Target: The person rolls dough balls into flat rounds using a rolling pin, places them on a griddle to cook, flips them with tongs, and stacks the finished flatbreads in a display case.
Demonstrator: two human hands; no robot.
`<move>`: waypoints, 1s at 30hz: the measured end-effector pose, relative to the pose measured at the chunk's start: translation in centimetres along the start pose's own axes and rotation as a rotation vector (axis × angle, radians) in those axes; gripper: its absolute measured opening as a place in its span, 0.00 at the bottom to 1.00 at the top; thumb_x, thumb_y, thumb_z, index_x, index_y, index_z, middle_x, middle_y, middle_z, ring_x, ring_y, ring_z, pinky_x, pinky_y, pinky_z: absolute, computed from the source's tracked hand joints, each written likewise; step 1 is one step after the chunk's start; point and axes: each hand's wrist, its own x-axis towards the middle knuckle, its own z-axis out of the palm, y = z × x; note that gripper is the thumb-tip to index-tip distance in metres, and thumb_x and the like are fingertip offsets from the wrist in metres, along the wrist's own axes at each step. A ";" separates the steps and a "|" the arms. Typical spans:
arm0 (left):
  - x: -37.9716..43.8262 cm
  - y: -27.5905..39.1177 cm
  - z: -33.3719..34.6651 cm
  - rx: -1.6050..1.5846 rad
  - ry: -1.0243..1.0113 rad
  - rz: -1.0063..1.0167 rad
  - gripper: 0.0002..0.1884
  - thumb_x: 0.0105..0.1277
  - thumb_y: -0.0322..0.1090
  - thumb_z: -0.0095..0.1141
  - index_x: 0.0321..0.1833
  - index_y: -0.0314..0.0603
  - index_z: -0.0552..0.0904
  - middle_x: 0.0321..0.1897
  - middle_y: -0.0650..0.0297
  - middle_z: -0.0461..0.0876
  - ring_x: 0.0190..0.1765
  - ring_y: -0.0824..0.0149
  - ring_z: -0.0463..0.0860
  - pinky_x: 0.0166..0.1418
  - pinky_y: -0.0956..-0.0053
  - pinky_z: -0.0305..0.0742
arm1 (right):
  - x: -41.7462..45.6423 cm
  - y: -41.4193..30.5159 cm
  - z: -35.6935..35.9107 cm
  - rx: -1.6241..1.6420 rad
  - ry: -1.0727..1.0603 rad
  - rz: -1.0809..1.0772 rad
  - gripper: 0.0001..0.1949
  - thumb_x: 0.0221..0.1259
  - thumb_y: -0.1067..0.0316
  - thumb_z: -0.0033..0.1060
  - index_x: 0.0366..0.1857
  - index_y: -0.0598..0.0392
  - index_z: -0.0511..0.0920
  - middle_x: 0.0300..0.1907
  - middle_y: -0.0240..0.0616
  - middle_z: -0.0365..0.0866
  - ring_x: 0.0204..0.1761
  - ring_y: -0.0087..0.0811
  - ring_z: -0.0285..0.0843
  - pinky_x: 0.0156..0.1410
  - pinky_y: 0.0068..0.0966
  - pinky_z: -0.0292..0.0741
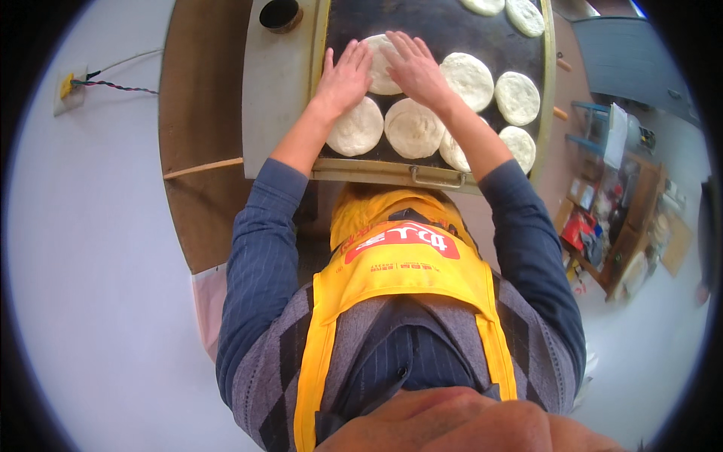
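Note:
Several flat round pieces of pale dough lie on a dark griddle [412,22]. My left hand [344,76] rests palm down at the left edge of one dough round [382,70], fingers nearly straight. On the same round's right edge lie the fingers of my right hand [416,70], spread a little. Neither hand is closed around anything. Nearer to me are a dough round at the left [356,127] and another beside it [414,128]; a third is partly covered by my right forearm. More rounds lie right of my right hand [467,82] and at the griddle's far edge [525,17].
A dark round container [281,15] stands on the metal side ledge [277,85]. The griddle's front has a metal handle [438,179]. A wall outlet with a yellow plug [68,86] and cables is at the left. Cluttered wooden shelving [632,226] stands at the right.

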 end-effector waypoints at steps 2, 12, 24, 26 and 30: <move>0.1 0.1 0.3 -0.080 -0.079 0.002 0.35 0.77 0.44 0.54 0.84 0.44 0.63 0.88 0.58 0.52 0.89 0.57 0.50 0.86 0.37 0.48 | -0.4 1.1 1.8 0.003 -0.074 -0.011 0.22 0.71 0.62 0.62 0.66 0.58 0.78 0.76 0.49 0.70 0.79 0.48 0.64 0.83 0.45 0.62; -0.4 0.0 0.1 -0.161 -0.022 0.009 0.38 0.80 0.54 0.50 0.87 0.45 0.58 0.90 0.60 0.47 0.90 0.57 0.45 0.87 0.33 0.42 | 0.7 0.2 3.1 0.095 -0.049 0.040 0.26 0.73 0.56 0.61 0.69 0.59 0.75 0.77 0.53 0.68 0.81 0.51 0.62 0.83 0.44 0.62; -3.0 1.3 -4.4 -0.308 0.235 -0.152 0.32 0.75 0.43 0.60 0.76 0.34 0.70 0.83 0.47 0.60 0.85 0.41 0.55 0.83 0.34 0.49 | -0.5 0.8 -4.1 0.035 0.259 0.205 0.26 0.70 0.58 0.66 0.67 0.61 0.76 0.75 0.51 0.71 0.78 0.51 0.66 0.82 0.48 0.64; -5.3 2.5 -5.6 -0.394 0.345 -0.118 0.29 0.75 0.40 0.60 0.74 0.31 0.73 0.81 0.42 0.63 0.83 0.37 0.58 0.83 0.38 0.53 | -2.5 0.8 -8.2 0.040 0.364 0.312 0.25 0.66 0.63 0.71 0.64 0.61 0.78 0.72 0.51 0.74 0.77 0.52 0.68 0.80 0.46 0.68; -9.7 7.9 -6.1 -0.545 0.301 -0.105 0.21 0.74 0.32 0.59 0.65 0.26 0.79 0.72 0.38 0.74 0.76 0.34 0.70 0.80 0.46 0.64 | -12.3 1.4 -12.2 0.090 0.315 0.428 0.21 0.66 0.67 0.70 0.62 0.61 0.79 0.69 0.53 0.76 0.72 0.54 0.73 0.75 0.44 0.74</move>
